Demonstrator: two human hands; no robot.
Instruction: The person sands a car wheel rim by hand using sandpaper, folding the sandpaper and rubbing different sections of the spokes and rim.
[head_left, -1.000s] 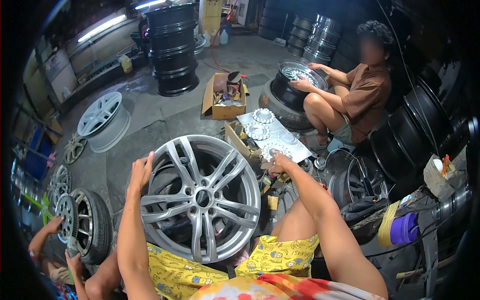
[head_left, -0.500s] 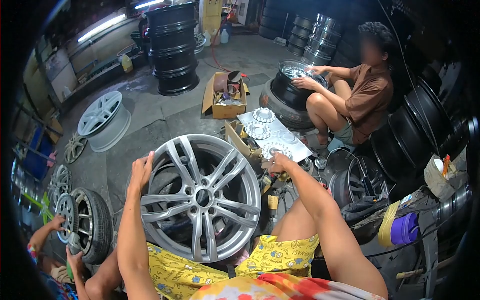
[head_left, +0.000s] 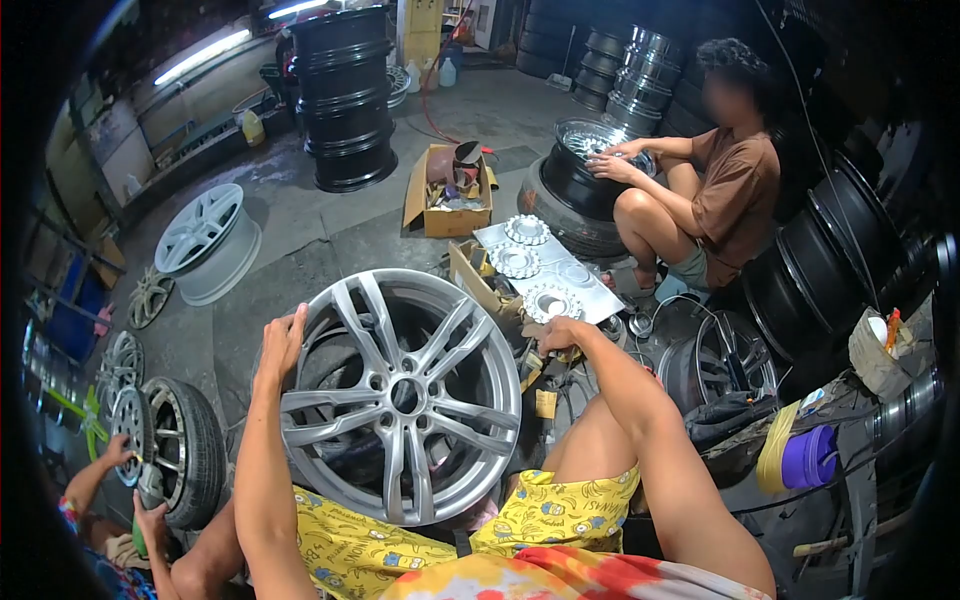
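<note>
A silver alloy wheel [head_left: 407, 354] with paired spokes leans face-up before my lap. My left hand [head_left: 282, 345] grips its left rim, the thumb side upward and the other fingers partly hidden. Past the wheel's right edge, my right hand [head_left: 560, 337] is low over a clutter of small tools, its fingers curled downward. What those fingers hold, if anything, is hidden. Just beyond that hand, a silver scalloped ring [head_left: 552, 303] lies on a pale sheet [head_left: 597, 298] beside more such rings.
A cardboard box [head_left: 458, 222] of tools stands ahead. At right, a person [head_left: 735, 190] works on a wheel [head_left: 588, 170] resting on a tire. Another person's hands [head_left: 150, 520] hold a tool at left. A purple bucket [head_left: 808, 458] is at lower right.
My right hand has dropped slightly, away from the scalloped ring. My left hand and the wheel have stayed put. The person at right has shifted their hands and head slightly.
</note>
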